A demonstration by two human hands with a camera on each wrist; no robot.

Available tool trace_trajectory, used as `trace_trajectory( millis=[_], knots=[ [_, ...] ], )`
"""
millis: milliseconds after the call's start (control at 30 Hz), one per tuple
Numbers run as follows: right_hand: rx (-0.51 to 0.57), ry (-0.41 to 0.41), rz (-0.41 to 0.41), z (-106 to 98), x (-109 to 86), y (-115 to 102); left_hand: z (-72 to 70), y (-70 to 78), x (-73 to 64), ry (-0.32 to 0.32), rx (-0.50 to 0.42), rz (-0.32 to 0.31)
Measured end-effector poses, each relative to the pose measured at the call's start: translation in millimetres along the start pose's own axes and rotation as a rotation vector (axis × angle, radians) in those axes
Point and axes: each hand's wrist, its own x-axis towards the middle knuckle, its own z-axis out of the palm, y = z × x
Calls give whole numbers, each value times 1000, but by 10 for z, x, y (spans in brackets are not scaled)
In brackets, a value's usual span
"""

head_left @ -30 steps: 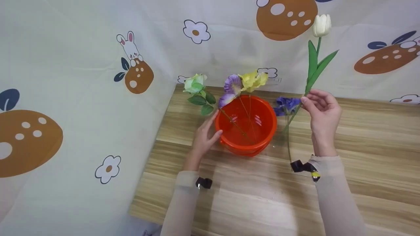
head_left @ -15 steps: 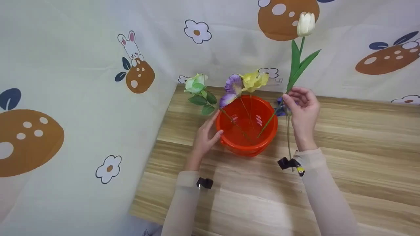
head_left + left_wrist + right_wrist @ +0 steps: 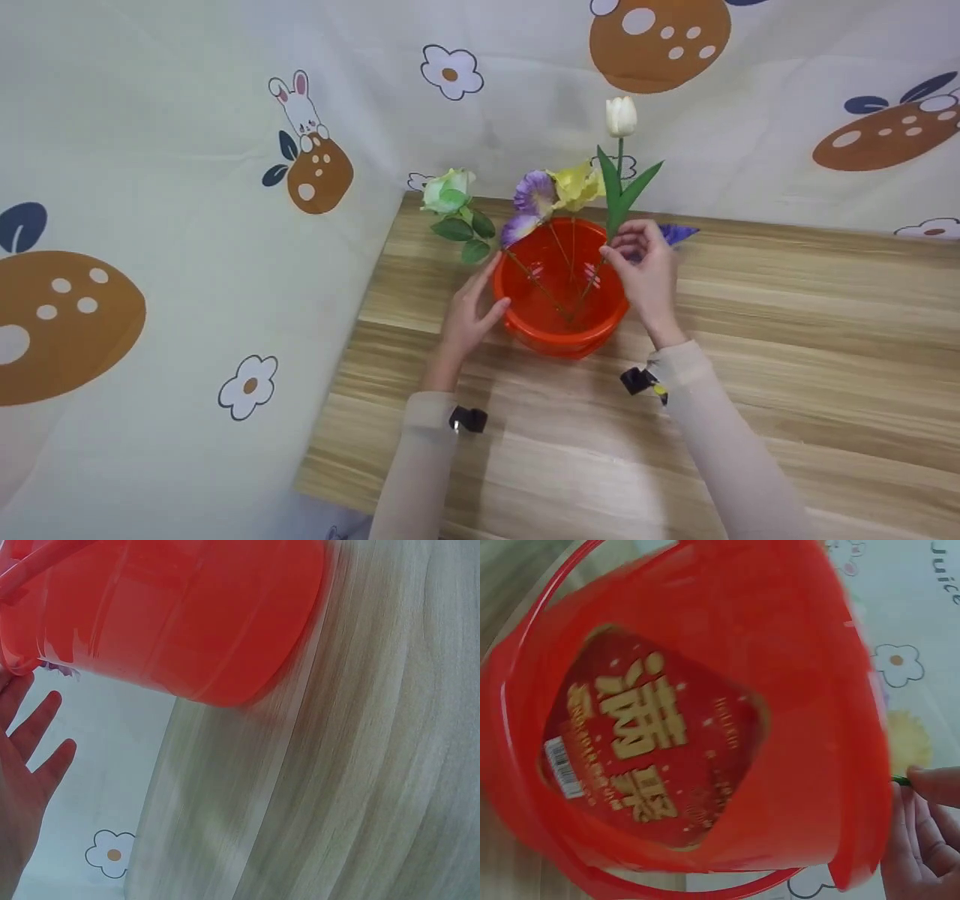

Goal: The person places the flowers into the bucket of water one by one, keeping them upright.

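Observation:
My right hand [image 3: 649, 277] pinches the green stem of a white tulip [image 3: 621, 118] between thumb and fingers, over the right side of a red bucket [image 3: 564, 343]. The stem slants down inside it, and the bloom stands above the rim. In the right wrist view, the thumb and fingers [image 3: 921, 829] meet on the stem close by the rim. My left hand [image 3: 466, 319] rests on the bucket's left rim with extended fingers. A purple-and-white flower [image 3: 534, 195] and a yellow flower [image 3: 576, 187] lean in the bucket towards the back.
A pale green rose [image 3: 448, 191] with dark leaves leans behind the bucket's left side. Partly hidden behind my right hand is a blue-violet flower [image 3: 679, 234] on the wooden table [image 3: 825, 360]. A printed cloth [image 3: 510, 90] hangs along the back and left. The bucket carries a handle [image 3: 540, 611].
My right hand has brought the white tulip leftward and down, from beside the bucket until its stem reaches inside. My left hand has stayed at the rim.

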Motion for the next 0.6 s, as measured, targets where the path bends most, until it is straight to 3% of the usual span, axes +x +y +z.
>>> trace_trajectory(
  millis=[233, 433, 600],
  knots=[
    [-294, -82, -29, 95, 89, 347, 0, -11, -5, 0, 1, -1],
    [-508, -151, -20, 147, 108, 323, -4, 6, -5, -4, 6, 2],
    [-572, -198, -1, 204, 129, 310, -10, 11, 0, -7, 18, -3]
  ],
)
